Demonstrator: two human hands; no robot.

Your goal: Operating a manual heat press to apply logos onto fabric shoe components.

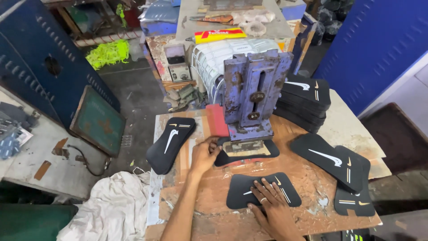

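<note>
One black piece (246, 153) under the press (250, 96) is touched by the left hand (204, 156), fingers loose. One black piece (263, 189) on the tabletop (307, 209) is pinned flat by the open right hand (271, 206).

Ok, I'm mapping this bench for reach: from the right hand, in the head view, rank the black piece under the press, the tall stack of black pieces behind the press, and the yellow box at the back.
From the right hand, flat on a loose black piece:
1. Black piece under the press, just ahead.
2. Tall stack of black pieces, ahead and to the right, behind the press.
3. Yellow box, at the far back.
</note>
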